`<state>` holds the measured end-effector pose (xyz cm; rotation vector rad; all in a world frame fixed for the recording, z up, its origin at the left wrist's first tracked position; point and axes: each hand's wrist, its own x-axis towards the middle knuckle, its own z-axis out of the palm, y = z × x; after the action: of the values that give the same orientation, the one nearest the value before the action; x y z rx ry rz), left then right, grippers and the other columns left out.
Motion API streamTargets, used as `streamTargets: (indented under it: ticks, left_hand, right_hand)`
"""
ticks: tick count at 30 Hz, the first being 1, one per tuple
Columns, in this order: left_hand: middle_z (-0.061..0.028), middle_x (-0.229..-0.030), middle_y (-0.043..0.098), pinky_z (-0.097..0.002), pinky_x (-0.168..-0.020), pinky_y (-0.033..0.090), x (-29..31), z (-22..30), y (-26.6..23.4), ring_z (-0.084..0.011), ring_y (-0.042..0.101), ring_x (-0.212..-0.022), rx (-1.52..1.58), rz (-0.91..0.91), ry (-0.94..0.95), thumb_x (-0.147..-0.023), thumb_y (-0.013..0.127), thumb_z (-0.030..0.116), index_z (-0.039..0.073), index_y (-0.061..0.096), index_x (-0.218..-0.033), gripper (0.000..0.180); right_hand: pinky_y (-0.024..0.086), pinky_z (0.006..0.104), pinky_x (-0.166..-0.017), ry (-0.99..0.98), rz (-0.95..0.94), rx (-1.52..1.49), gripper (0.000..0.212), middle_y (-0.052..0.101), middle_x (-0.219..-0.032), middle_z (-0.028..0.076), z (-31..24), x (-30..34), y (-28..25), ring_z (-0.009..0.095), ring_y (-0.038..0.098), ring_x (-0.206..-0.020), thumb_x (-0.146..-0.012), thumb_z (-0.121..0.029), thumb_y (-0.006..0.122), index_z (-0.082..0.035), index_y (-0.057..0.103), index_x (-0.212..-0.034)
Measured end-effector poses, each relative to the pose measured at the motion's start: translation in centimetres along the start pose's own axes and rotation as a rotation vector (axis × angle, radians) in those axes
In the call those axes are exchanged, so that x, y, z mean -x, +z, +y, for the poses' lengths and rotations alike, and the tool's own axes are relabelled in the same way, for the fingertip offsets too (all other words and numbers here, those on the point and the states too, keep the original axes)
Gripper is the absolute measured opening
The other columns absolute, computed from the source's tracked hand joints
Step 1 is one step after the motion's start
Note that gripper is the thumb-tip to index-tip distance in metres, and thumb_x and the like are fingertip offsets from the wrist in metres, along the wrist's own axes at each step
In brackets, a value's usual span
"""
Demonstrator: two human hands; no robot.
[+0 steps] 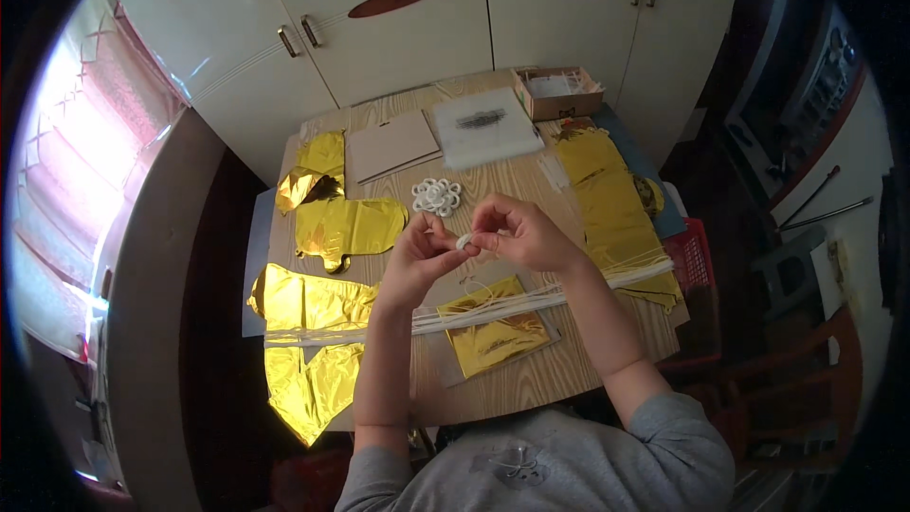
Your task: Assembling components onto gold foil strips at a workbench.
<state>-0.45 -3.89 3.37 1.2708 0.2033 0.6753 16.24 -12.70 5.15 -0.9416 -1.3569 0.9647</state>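
My left hand and my right hand meet above the middle of the table. Their fingertips pinch a small white coil of cord between them. A thin loose strand curls below the hands. Just beyond them lies a heap of similar white coils. A bundle of long white cords stretches across the table under my forearms. Beneath it rests a folded gold foil piece, on what looks like a clear bag.
Gold foil shapes lie at the left, with another gold sheet nearer me. More gold foil covers the right edge. Cardboard sheets, a translucent plastic bag and an open box stand at the back. A red crate is beside the table.
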Motion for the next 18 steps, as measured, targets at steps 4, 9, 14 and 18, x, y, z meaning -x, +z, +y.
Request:
streamTargets:
  ticks: [4,9,14,18]
  left_hand:
    - [-0.0086,-0.078,0.062,-0.0223,-0.070,0.048,-0.2,0.1,0.2,-0.0146,0.062,-0.080,-0.001,0.059,0.037,-0.074,0.063,-0.008,0.008,0.037,-0.079,0.031]
    - [-0.0067,-0.077,0.061,-0.0211,-0.069,0.048,-0.2,0.1,0.0,-0.0104,0.059,-0.075,-0.031,0.151,0.093,-0.073,0.064,-0.007,0.006,0.040,-0.075,0.027]
    - [-0.0016,-0.074,0.056,-0.0201,-0.067,0.047,-0.2,0.2,-0.3,-0.0074,0.055,-0.071,-0.135,0.174,0.084,-0.073,0.065,-0.006,0.005,0.044,-0.076,0.023]
    - [-0.0011,-0.075,0.056,-0.0195,-0.065,0.046,-0.1,0.2,-1.0,-0.0069,0.055,-0.071,-0.202,0.188,0.080,-0.074,0.063,-0.005,0.005,0.046,-0.078,0.021]
  right_hand:
    - [0.045,0.0241,-0.066,-0.045,0.004,0.044,0.004,0.059,-0.076,0.003,0.9,-0.2,0.1,0.009,0.055,-0.073,-0.082,-0.004,0.057,-0.003,0.056,-0.086]
    - [0.046,0.0244,-0.065,0.022,0.060,-0.002,0.011,0.059,-0.078,0.003,1.0,-0.3,0.4,0.010,0.056,-0.073,-0.082,-0.005,0.059,-0.004,0.058,-0.092]
    - [0.048,0.0257,-0.064,-0.183,0.185,0.262,0.018,0.062,-0.082,0.006,0.7,-1.0,1.0,0.014,0.059,-0.076,-0.078,-0.007,0.063,-0.003,0.059,-0.096]
    - [0.048,0.0249,-0.065,-0.160,0.048,0.435,0.014,0.063,-0.079,0.005,0.4,-1.4,0.9,0.014,0.061,-0.075,-0.076,-0.009,0.065,-0.002,0.062,-0.087]
